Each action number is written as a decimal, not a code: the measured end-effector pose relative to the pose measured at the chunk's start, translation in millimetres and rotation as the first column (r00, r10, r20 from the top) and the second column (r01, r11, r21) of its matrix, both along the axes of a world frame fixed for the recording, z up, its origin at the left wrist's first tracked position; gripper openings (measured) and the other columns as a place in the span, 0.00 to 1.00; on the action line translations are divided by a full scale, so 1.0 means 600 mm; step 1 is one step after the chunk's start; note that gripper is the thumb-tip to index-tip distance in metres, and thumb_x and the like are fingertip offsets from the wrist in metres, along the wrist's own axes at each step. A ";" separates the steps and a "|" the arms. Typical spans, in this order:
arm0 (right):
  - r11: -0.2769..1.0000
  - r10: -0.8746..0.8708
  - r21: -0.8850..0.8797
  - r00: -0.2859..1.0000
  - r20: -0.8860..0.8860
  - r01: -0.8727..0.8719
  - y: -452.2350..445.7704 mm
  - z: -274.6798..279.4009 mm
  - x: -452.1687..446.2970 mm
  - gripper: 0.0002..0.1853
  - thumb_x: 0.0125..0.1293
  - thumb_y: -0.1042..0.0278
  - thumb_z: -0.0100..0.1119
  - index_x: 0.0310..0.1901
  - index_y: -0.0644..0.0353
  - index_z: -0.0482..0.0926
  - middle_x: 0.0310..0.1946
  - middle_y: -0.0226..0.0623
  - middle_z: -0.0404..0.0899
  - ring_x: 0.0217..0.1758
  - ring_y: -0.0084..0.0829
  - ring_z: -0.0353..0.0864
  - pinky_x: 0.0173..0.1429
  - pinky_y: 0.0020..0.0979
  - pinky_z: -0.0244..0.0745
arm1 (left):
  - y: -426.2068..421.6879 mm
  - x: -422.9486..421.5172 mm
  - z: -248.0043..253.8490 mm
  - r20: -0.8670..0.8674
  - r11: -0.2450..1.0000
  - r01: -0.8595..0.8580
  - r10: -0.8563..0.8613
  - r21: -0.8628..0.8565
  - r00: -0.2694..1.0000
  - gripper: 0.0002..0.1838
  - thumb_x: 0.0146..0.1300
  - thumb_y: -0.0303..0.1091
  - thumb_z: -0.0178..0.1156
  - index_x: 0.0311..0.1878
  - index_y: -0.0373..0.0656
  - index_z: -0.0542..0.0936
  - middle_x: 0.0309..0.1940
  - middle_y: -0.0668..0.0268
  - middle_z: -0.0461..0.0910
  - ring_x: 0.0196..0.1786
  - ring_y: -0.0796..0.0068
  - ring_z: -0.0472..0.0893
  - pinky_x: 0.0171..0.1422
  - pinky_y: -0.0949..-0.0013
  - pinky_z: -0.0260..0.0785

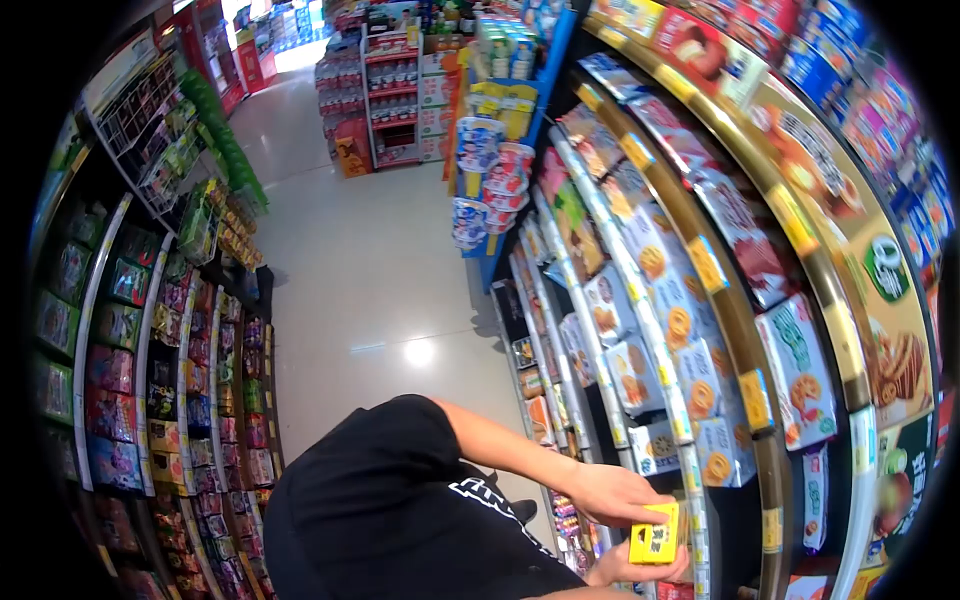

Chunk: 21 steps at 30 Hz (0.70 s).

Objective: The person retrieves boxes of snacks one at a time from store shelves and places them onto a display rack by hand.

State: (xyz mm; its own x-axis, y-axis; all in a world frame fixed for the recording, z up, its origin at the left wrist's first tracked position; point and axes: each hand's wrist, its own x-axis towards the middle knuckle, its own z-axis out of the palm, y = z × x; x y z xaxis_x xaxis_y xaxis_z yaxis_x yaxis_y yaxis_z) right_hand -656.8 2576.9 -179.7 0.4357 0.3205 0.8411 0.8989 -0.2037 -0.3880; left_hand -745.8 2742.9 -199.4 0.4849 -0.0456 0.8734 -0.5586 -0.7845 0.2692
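A small yellow box (655, 535) with dark print is between my two hands, close in front of the right-hand shelves. My left hand (615, 492) comes in from above, its fingers closed on the upper part of the box. From below, my right hand (640, 572) holds the lower end, with its fingers partly hidden behind the box. Beside the hands, white biscuit packs (718, 450) stand on a shelf. My black T-shirt (390, 500) fills the lower middle of the view.
Shelves of packaged snacks line both sides, with a price-label rail (690, 470) close to my hands. Cup-shaped tubs (480, 145) hang at the far shelf end. A drinks rack (393, 95) stands farther up the tiled floor (360, 250).
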 end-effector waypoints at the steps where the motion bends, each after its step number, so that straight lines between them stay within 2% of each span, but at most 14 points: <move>1: 0.996 0.085 0.017 0.996 -0.036 -0.085 0.032 -0.004 -0.038 0.38 0.50 0.79 0.71 0.65 0.65 0.68 0.64 0.49 0.66 0.71 0.50 0.65 0.75 0.52 0.60 | 0.013 -0.064 -0.009 -0.024 0.991 -0.011 0.008 -0.132 1.000 0.37 0.66 0.31 0.67 0.76 0.40 0.65 0.71 0.42 0.71 0.59 0.42 0.81 0.62 0.51 0.76; 3: 0.954 0.294 -0.019 0.941 -0.166 -0.301 0.107 -0.015 -0.110 0.40 0.47 0.74 0.62 0.67 0.67 0.68 0.63 0.49 0.66 0.70 0.50 0.66 0.76 0.50 0.60 | 0.037 -0.192 -0.039 -0.129 0.928 -0.186 0.152 -0.323 0.980 0.38 0.65 0.34 0.69 0.76 0.39 0.65 0.71 0.44 0.72 0.64 0.43 0.79 0.64 0.51 0.75; 4: 0.868 0.485 0.081 0.805 -0.341 -0.489 0.144 -0.029 -0.136 0.44 0.42 0.68 0.59 0.68 0.67 0.68 0.63 0.48 0.66 0.69 0.49 0.66 0.75 0.49 0.63 | 0.053 -0.264 -0.025 -0.272 0.854 -0.257 0.142 -0.453 0.952 0.40 0.63 0.35 0.70 0.76 0.38 0.64 0.71 0.45 0.72 0.65 0.43 0.78 0.66 0.51 0.74; 5: 0.801 0.555 0.099 0.671 -0.492 -0.590 0.187 -0.005 -0.184 0.41 0.43 0.66 0.61 0.65 0.68 0.69 0.63 0.49 0.67 0.70 0.50 0.65 0.76 0.50 0.59 | 0.069 -0.335 -0.011 -0.404 0.754 -0.338 0.106 -0.563 0.909 0.42 0.62 0.36 0.71 0.76 0.37 0.64 0.71 0.46 0.72 0.67 0.44 0.77 0.68 0.51 0.73; 6: 0.681 0.622 0.074 0.521 -0.584 -0.729 0.224 0.009 -0.217 0.39 0.43 0.65 0.63 0.63 0.68 0.72 0.62 0.48 0.67 0.66 0.47 0.68 0.74 0.46 0.62 | 0.082 -0.397 -0.014 -0.385 0.740 -0.458 0.287 -0.493 0.877 0.43 0.60 0.37 0.72 0.76 0.37 0.64 0.70 0.46 0.72 0.68 0.45 0.76 0.70 0.50 0.71; 7: 0.500 0.680 0.145 0.283 -0.677 -0.854 0.265 0.021 -0.247 0.39 0.42 0.66 0.68 0.61 0.68 0.74 0.60 0.47 0.69 0.63 0.46 0.71 0.71 0.43 0.67 | 0.096 -0.456 -0.015 -0.348 0.701 -0.574 0.459 -0.424 0.818 0.45 0.59 0.39 0.73 0.76 0.36 0.63 0.70 0.46 0.72 0.69 0.45 0.76 0.72 0.50 0.69; 9: 0.229 0.684 -0.076 0.216 -0.697 -0.970 0.339 0.037 -0.328 0.42 0.41 0.67 0.73 0.64 0.69 0.73 0.57 0.47 0.72 0.61 0.46 0.74 0.69 0.42 0.69 | 0.113 -0.562 -0.020 -0.431 0.605 -0.677 0.524 -0.420 0.735 0.46 0.57 0.47 0.74 0.74 0.36 0.64 0.69 0.47 0.73 0.70 0.46 0.75 0.74 0.50 0.67; 11: -0.001 0.779 -0.252 0.157 -0.608 -0.968 0.401 0.037 -0.406 0.48 0.40 0.66 0.78 0.68 0.69 0.71 0.56 0.47 0.74 0.61 0.46 0.75 0.68 0.42 0.71 | 0.117 -0.642 -0.058 -0.466 0.549 -0.725 0.556 -0.416 0.689 0.46 0.57 0.51 0.73 0.72 0.35 0.66 0.68 0.47 0.73 0.70 0.46 0.74 0.74 0.51 0.67; 12: -0.122 0.751 -0.260 0.082 -0.655 -0.958 0.428 0.023 -0.438 0.52 0.41 0.63 0.81 0.72 0.69 0.69 0.57 0.49 0.73 0.60 0.46 0.75 0.68 0.41 0.71 | 0.113 -0.677 -0.090 -0.474 0.484 -0.751 0.583 -0.449 0.660 0.47 0.59 0.54 0.71 0.72 0.34 0.64 0.66 0.45 0.73 0.68 0.47 0.76 0.72 0.51 0.69; 13: -0.210 0.794 -0.286 0.008 -0.608 -0.935 0.455 0.008 -0.470 0.54 0.44 0.61 0.82 0.74 0.70 0.65 0.57 0.49 0.74 0.60 0.48 0.75 0.67 0.42 0.72 | 0.102 -0.703 -0.118 -0.484 0.418 -0.773 0.609 -0.477 0.628 0.48 0.60 0.58 0.69 0.71 0.33 0.63 0.64 0.43 0.74 0.66 0.47 0.77 0.69 0.52 0.71; 15: -0.354 0.707 -0.234 -0.095 -0.701 -0.906 0.487 0.017 -0.553 0.55 0.49 0.59 0.82 0.76 0.71 0.61 0.57 0.50 0.74 0.61 0.47 0.74 0.67 0.42 0.71 | 0.079 -0.741 -0.141 -0.394 0.178 -0.698 0.717 -0.694 0.575 0.47 0.63 0.61 0.65 0.72 0.34 0.62 0.61 0.47 0.75 0.63 0.55 0.79 0.67 0.55 0.72; 17: -0.451 0.685 -0.238 -0.163 -0.710 -0.860 0.531 -0.002 -0.630 0.53 0.58 0.56 0.76 0.78 0.73 0.57 0.60 0.53 0.73 0.62 0.47 0.70 0.71 0.44 0.65 | 0.070 -0.749 -0.174 -0.190 -0.016 -0.258 0.720 -0.966 0.667 0.43 0.65 0.61 0.63 0.71 0.35 0.65 0.59 0.53 0.78 0.59 0.63 0.80 0.64 0.58 0.73; 18: -0.485 0.683 -0.252 -0.183 -0.707 -0.838 0.554 -0.021 -0.666 0.52 0.59 0.55 0.75 0.78 0.73 0.57 0.61 0.55 0.73 0.63 0.48 0.70 0.71 0.44 0.65 | 0.077 -0.767 -0.147 -0.167 -0.052 -0.190 0.728 -0.980 0.665 0.39 0.67 0.60 0.61 0.68 0.36 0.69 0.58 0.57 0.80 0.57 0.67 0.81 0.61 0.61 0.74; 21: -0.579 0.666 -0.298 -0.229 -0.710 -0.759 0.638 -0.067 -0.774 0.55 0.61 0.48 0.73 0.78 0.75 0.54 0.64 0.60 0.71 0.66 0.54 0.66 0.75 0.48 0.61 | 0.118 -0.839 -0.206 -0.260 -0.183 -0.194 0.806 -0.964 0.531 0.36 0.70 0.58 0.56 0.67 0.36 0.70 0.57 0.57 0.81 0.57 0.67 0.81 0.61 0.63 0.74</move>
State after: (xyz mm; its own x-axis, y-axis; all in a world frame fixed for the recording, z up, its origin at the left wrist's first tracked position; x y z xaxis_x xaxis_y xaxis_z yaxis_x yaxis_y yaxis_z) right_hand -1121.1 2959.8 -219.8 -0.8556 0.5006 0.1320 0.1854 0.5343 -0.8247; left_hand -1249.0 2813.8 -322.8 -0.4536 0.8907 -0.0301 -0.3665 -0.1557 0.9173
